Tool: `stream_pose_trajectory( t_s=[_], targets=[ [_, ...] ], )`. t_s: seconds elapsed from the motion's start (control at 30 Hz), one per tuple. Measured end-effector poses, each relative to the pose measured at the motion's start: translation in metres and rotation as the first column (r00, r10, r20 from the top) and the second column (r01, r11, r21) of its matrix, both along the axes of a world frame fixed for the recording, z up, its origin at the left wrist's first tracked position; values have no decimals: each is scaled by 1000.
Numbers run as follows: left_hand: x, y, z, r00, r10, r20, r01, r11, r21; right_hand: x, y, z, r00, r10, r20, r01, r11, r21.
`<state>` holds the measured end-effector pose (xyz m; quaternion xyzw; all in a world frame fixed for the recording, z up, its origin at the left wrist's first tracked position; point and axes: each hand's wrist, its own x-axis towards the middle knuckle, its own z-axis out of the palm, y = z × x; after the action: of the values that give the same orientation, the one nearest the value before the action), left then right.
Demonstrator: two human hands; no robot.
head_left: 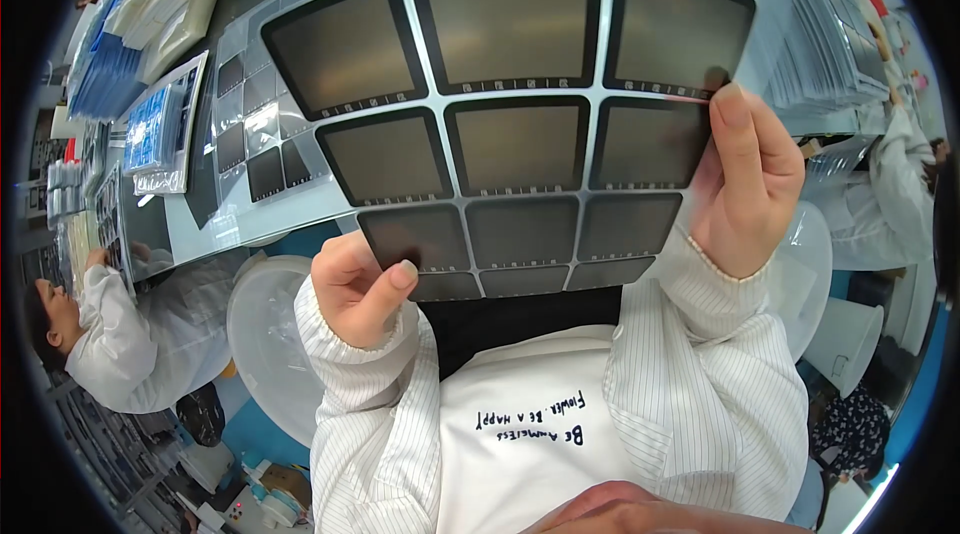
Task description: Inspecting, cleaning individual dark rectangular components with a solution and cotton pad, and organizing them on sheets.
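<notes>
A clear plastic sheet with dark rectangular panels (515,144) fills the middle of the view, tilted up in front of my chest above the table's near edge. Its panels lie in rows of three, each black-bordered with small pale marks along the lower edge. At its lower left corner my left hand (358,284) pinches it, thumb on the panel face. My right hand (750,169) grips the right edge higher up, thumb on the front. The fingers behind the sheet are mostly hidden.
A similar panelled sheet (262,119) lies on the table (240,234) to the left. Stacked clear sheets (800,24) stand at the right. Blue packets (155,134) lie at far left. White tubs (270,334) flank me below table height. A co-worker (140,344) sits at left.
</notes>
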<state>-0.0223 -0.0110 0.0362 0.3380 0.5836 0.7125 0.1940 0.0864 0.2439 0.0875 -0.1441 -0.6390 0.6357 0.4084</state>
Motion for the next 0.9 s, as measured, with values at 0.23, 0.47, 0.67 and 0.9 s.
stream_pose_trajectory(
  t_s=[0.23,0.47,0.67,0.9],
  targets=[
    [-4,-5,-1,997,47,68,-47,999,-7,4,16,5,992,96,86,-99,994,43],
    [0,-1,3,992,106,65,-106,994,-6,5,17,4,988,148,48,-148,989,5],
    [1,-2,6,997,62,51,-61,998,-24,9,22,3,985,171,-7,-171,984,-59],
    [6,3,11,999,41,9,-41,998,-42,16,33,-1,989,147,-33,-150,982,-114]
  ],
)
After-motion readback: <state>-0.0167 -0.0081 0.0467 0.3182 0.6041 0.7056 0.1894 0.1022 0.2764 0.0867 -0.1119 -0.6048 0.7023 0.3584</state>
